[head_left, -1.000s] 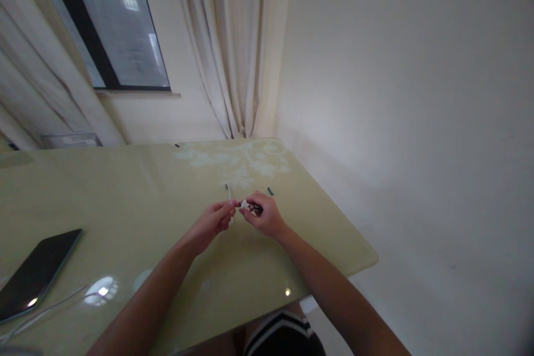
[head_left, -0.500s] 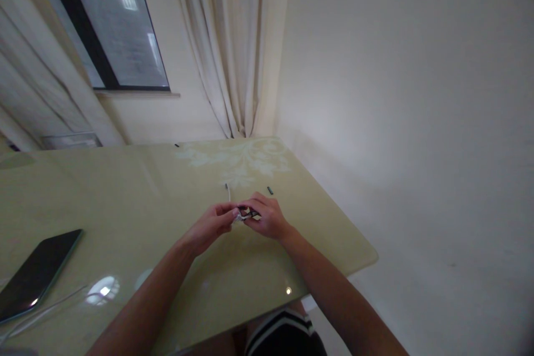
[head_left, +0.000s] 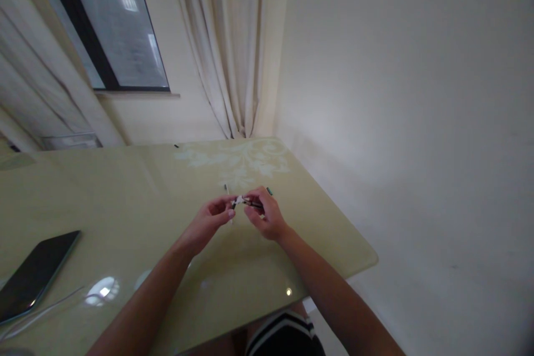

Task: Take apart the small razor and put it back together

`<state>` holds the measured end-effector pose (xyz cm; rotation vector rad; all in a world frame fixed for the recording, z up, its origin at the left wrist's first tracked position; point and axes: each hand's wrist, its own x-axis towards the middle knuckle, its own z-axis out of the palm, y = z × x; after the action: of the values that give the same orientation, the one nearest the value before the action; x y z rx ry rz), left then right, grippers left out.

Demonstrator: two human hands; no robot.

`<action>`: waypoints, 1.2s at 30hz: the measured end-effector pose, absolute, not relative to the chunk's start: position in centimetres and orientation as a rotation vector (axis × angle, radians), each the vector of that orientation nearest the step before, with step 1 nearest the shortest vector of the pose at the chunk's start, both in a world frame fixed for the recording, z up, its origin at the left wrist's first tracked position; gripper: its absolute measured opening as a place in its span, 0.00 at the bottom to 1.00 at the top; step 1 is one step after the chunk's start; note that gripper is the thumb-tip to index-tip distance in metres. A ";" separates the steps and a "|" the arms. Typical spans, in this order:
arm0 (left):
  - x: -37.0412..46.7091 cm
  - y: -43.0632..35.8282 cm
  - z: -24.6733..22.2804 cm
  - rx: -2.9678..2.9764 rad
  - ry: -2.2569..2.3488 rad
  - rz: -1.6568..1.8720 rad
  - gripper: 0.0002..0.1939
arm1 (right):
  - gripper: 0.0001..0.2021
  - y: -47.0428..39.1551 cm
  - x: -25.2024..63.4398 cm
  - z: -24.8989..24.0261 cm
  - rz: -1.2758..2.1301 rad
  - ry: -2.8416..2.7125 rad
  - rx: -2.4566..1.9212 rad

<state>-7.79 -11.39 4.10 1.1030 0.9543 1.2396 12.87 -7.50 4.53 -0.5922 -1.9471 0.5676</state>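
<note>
Both my hands meet above the table [head_left: 233, 278], close together. My left hand [head_left: 207, 221] pinches a small white piece with a dark part [head_left: 239, 200] between thumb and fingertips. Curled around a slim dark thing [head_left: 253, 204], my right hand [head_left: 268, 216] has its thumb and forefinger near the white piece. The two things touch or nearly touch; their exact kind is too small to tell. Behind my hands lies a thin white stick-like thing with a dark tip [head_left: 226, 187], partly hidden. A short dark green piece [head_left: 269, 191] rests just beyond my right hand's fingers.
A dark-screened tablet or phone [head_left: 39, 267] lies at the left, with a white cable [head_left: 37, 316] in front of it. One tiny black piece [head_left: 176, 146] is near the table's far edge. The wall [head_left: 396, 139] stands along the right side; curtains [head_left: 233, 44] hang behind.
The small things in my hands have risen slightly and turned, with the white piece now at the top. My left thumb has parted a little from my right hand.
</note>
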 end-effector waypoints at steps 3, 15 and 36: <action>-7.8 -11.2 4.2 1.059 0.917 1.330 0.28 | 0.11 -7.4 12.9 4.8 0.617 -1.878 -0.606; -7.6 -11.6 4.6 1.075 0.954 1.363 0.29 | 0.11 -7.8 12.5 5.1 0.604 -1.946 -0.548; -7.3 -11.6 4.9 1.081 0.936 1.406 0.26 | 0.10 -7.7 12.5 5.0 0.548 -1.933 -0.482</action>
<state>-7.27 -11.56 4.94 1.0811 0.9363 1.4056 12.48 -7.67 5.04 -0.4821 -1.9333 0.5475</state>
